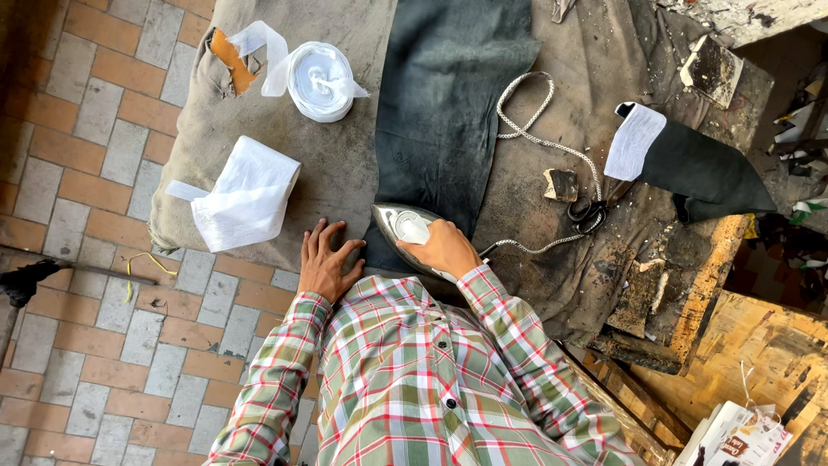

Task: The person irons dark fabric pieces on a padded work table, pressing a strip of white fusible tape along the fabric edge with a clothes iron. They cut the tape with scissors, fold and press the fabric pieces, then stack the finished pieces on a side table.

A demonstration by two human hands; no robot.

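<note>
Dark cloth (448, 112) is spread across the padded table (345, 164); at its near edge one iron (405, 233) is gripped by the right hand (444, 248), while the left hand (326, 259) is laid flat, fingers spread. Scorching is risked if the iron rests. Farther off, two white fabric rolls (319, 80) and one pair of scissors (591, 211) are counted.

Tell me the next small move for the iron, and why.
Probably slide the iron forward along the dark cloth: the right hand grips it at the cloth's near edge, the left hand lies flat beside it, and the length ahead lies open.
</note>
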